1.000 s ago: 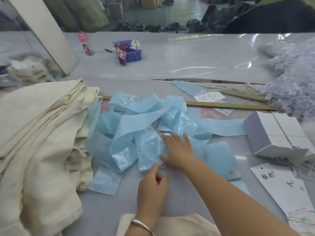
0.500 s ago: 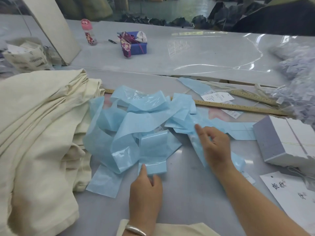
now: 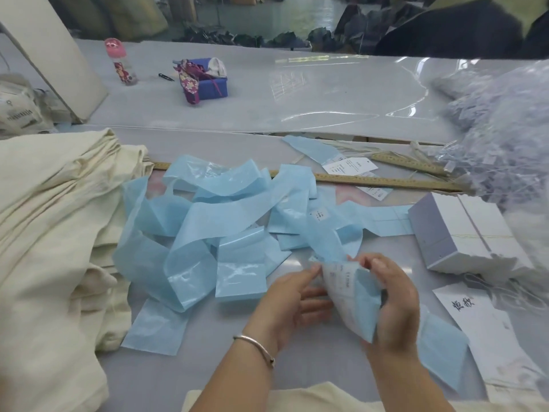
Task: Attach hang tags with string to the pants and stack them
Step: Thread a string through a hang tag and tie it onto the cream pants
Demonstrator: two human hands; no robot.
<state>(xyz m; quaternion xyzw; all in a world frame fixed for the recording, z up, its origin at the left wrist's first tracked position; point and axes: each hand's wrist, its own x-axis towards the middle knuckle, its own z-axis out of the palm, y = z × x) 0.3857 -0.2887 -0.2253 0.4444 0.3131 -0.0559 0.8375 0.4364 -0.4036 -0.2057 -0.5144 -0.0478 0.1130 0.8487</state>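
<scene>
the table [image 3: 297,114] was a long pale grey surface with a glossy clear sheet over its far half, and beyond it the room showed a shiny floor and dark heaps of cloth. one stack of cream pants [image 3: 53,233] filled the near left. a tangle of blue paper strips [image 3: 208,221] lay in the middle, too jumbled to count. two wooden rulers [image 3: 386,181] lay across the far side of the strips. one block of white hang tags [image 3: 463,236] sat at the right, with a loose white tag [image 3: 350,166] by the rulers and a mass of clear strings [image 3: 499,138] at the far right. one pink-capped bottle [image 3: 121,65] and one purple box [image 3: 208,84] stood far left. the left hand [image 3: 291,304] and right hand [image 3: 392,298] were both closed on one blue strip end [image 3: 350,289], fingers pinching it just above the table.
</scene>
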